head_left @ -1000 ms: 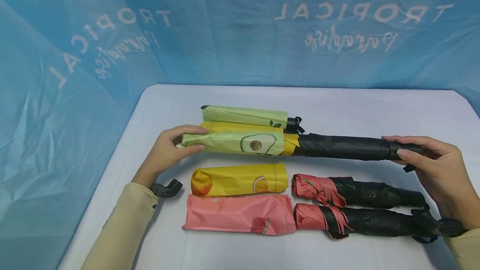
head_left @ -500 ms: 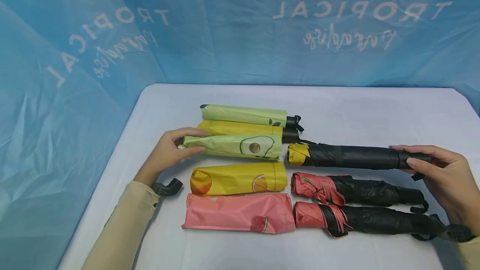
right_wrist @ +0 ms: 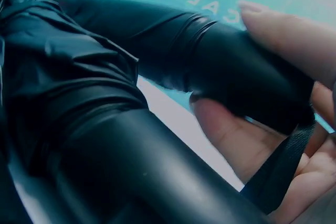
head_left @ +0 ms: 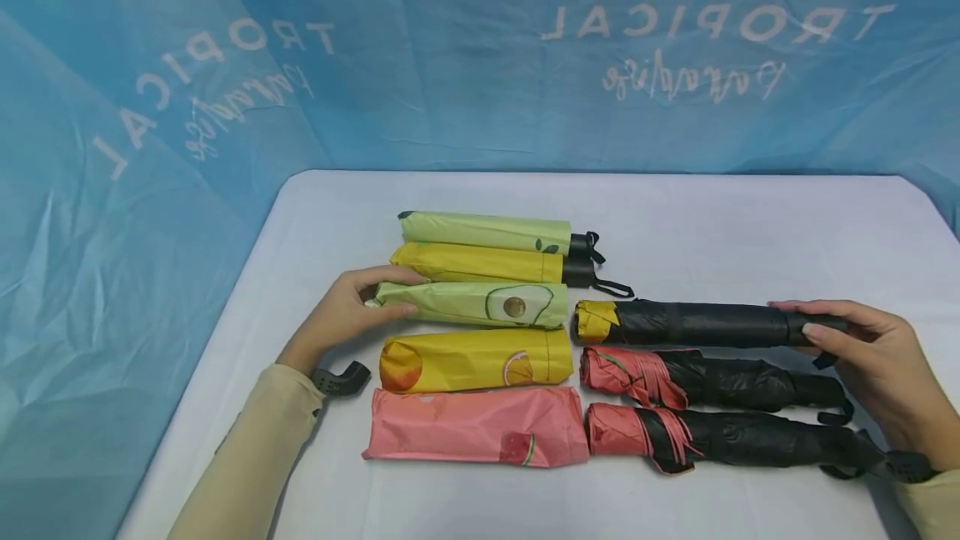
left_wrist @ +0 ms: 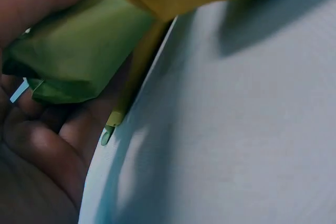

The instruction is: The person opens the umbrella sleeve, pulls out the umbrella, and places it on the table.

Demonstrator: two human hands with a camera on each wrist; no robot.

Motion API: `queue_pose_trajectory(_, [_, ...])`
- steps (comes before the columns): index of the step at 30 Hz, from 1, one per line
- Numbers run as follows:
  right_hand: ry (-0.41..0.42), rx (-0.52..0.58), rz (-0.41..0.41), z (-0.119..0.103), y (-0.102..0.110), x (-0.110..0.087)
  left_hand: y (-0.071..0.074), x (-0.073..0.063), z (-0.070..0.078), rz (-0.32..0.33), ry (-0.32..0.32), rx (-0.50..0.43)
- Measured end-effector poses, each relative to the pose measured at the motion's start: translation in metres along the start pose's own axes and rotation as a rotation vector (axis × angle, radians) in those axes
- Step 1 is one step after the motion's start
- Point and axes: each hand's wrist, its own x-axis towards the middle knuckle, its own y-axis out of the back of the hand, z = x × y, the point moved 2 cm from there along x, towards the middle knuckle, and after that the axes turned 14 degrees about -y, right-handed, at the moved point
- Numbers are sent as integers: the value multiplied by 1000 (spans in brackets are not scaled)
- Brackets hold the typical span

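Note:
In the head view my left hand [head_left: 348,307] holds the left end of a light green umbrella sleeve [head_left: 450,303] with an avocado print, thumb on the near side and fingers on the far side. The left wrist view shows this sleeve's crumpled end [left_wrist: 84,45] between the fingers. At the right, my right hand [head_left: 877,348] grips the handle end of a folded black umbrella [head_left: 705,324] with a yellow tip. Its yellow end lies just right of the sleeve's mouth, apart from it. A black strap [right_wrist: 278,171] hangs by that hand in the right wrist view.
Behind the green sleeve lie a yellow sleeved umbrella [head_left: 480,262] and a green one [head_left: 487,229]. Nearer are a yellow sleeve [head_left: 472,362], a pink sleeve [head_left: 465,427] and two black-and-red folded umbrellas [head_left: 750,382] on the white table [head_left: 750,232]. A blue curtain [head_left: 480,107] hangs behind.
The black umbrella has come out of the green sleeve, moving right. Both hands have then moved nearer with sleeve and umbrella, into line with the rows in front.

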Motion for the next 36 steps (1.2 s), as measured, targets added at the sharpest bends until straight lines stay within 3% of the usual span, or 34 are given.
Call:
queue_pose_trajectory(7, [-97, -33, -29, 5, 2, 4, -3, -1, 2, -86, 0, -43])
queue_pose_trajectory(14, [-151, -130, -70, 3, 5, 9, 0, -2, 5, -118, 4, -26])
queue_pose_trajectory(21, [-112, -564, 3, -1, 5, 13, 2, -1, 10, -138, 34, -11])
queue_pose_trajectory(24, [-113, -632, 58, -3, 7, 10, 5, 0, 13, -136, 27, -9])
queue_pose_trajectory(28, [-155, -632, 126, -1, 10, 5, 17, -4, 14, -95, -8, 15])
queue_pose_trajectory(31, [-175, -661, 171, -1, 11, 4, 29, -9, 12, -19, -34, 33])
queue_pose_trajectory(36, [-96, -709, 177, -17, 2, 12, 43, -12, 11, 123, -70, 55])
